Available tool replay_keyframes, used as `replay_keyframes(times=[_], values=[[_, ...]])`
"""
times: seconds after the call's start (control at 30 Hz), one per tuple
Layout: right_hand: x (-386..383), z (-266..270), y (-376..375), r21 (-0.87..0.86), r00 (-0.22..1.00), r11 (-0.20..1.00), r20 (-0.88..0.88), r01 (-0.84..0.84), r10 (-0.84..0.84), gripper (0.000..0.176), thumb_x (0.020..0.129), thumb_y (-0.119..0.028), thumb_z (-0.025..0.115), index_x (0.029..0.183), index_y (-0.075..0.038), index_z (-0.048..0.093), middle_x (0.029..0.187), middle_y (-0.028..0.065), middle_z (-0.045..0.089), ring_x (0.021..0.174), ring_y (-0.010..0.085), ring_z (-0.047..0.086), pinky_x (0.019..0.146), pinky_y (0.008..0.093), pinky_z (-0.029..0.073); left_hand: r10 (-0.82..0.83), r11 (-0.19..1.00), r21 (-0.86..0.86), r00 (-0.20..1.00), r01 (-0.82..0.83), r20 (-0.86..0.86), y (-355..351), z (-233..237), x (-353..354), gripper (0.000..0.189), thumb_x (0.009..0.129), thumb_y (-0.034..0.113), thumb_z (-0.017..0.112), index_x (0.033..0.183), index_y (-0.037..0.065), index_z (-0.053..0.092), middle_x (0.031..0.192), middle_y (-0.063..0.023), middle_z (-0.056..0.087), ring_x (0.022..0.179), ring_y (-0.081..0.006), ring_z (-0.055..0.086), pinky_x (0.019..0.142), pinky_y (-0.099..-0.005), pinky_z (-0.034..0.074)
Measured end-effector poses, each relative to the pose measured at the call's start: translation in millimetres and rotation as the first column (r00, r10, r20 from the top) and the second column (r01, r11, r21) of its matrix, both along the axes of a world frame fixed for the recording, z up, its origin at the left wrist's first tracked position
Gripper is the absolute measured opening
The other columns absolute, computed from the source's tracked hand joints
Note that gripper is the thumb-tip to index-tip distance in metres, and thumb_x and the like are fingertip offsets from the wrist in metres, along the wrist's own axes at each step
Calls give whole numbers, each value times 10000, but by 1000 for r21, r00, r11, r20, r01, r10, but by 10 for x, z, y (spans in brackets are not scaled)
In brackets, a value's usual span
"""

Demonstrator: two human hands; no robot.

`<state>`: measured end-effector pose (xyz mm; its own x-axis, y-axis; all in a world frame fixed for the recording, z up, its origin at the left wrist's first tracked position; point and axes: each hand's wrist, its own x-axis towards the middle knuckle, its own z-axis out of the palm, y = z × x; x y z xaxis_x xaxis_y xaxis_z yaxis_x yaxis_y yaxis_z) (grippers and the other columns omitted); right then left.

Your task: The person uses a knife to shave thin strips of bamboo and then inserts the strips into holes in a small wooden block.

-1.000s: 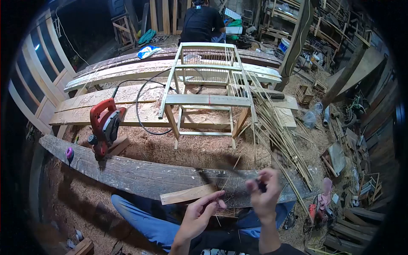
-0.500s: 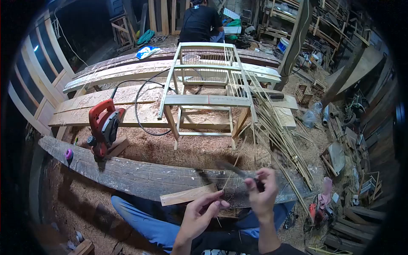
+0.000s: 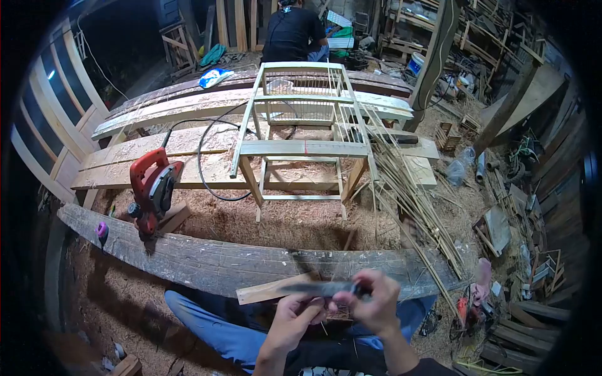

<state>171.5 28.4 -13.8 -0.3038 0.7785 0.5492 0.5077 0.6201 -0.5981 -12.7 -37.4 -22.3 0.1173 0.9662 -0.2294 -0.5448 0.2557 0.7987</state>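
Note:
My right hand (image 3: 376, 302) is closed round the handle of a knife (image 3: 310, 289). Its dark blade, a little blurred, points left and lies just above my left hand (image 3: 295, 324). The fingers of that hand are pinched on a thin bamboo stick, mostly hidden, with a short end showing below the fingers. Behind the blade, a short flat piece of wood (image 3: 263, 293) rests on the edge of the worn plank (image 3: 200, 266). Past the plank stands a wooden frame (image 3: 301, 148) with a row of thin bars at its far part.
A red power planer (image 3: 149, 188) with a black cable stands at the left, near a small purple object (image 3: 102, 230). Long bamboo strips (image 3: 417, 207) lean at the right. Boards (image 3: 125, 164) covered in shavings lie behind. A person (image 3: 295, 34) sits at the back, facing away.
The knife has swung down and left, from pointing up and away to lying across above my left hand. My right hand has come closer to the left, which stays nearly in place.

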Motion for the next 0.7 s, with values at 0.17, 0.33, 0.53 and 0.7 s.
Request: replay_keyframes(times=[0.17,0.33,0.53,0.7], values=[[50,-33,65,-190,960,976,-236,110,-154,504,736,-425,889,991,-92,610,677,36,629,554,155,610,521,300,481,-38,998,-38,997,41,69,-48,95,-15,363,1040,66,535,1388,-37,549,959,-92,675,672,-64,471,580,-204,374],[67,-56,102,-245,955,961,-230,127,-185,523,714,-398,908,1000,-77,609,694,64,644,587,139,632,532,279,495,-56,987,-144,996,67,76,-22,48,-37,380,1045,82,531,1418,10,546,898,-78,655,637,-54,468,534,-196,349],[17,-82,1,-89,986,996,-168,-21,6,499,721,-383,910,950,-60,608,700,48,617,587,154,613,544,278,501,37,991,-135,994,-23,102,-16,137,99,408,1037,100,548,1433,10,530,912,-66,649,675,-42,480,561,-182,352],[94,-18,62,-252,943,959,-268,128,-196,543,715,-423,904,985,-70,592,700,43,614,564,135,585,535,290,498,-113,994,19,978,112,176,-10,48,-45,429,1027,90,563,1439,-15,514,957,-64,652,681,-56,430,577,-194,336]])
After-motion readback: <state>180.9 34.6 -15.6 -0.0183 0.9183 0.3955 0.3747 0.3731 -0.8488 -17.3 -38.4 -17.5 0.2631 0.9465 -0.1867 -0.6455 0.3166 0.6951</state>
